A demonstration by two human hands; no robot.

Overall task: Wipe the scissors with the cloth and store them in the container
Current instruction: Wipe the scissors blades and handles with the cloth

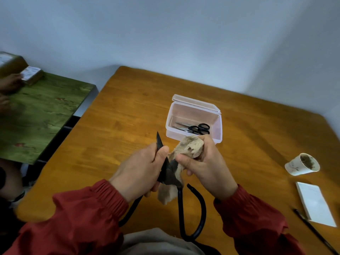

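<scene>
Wiping looks to be under way: the left grip (141, 170) is closed around the blades of the big black scissors (169, 172), held above the near edge of the desk (114, 129) with the handle loops hanging toward the person. The right grip (206, 166) clutches the beige cloth (191, 147) and presses it against a blade. Storing is not yet done. The clear container (171, 132) stands open near the desk's middle, with a smaller pair of scissors (197, 128) already inside.

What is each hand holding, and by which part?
The left hand grips the big black scissors by a blade, near the pivot. The right hand holds the bunched cloth, pressing it on the blades.
</scene>
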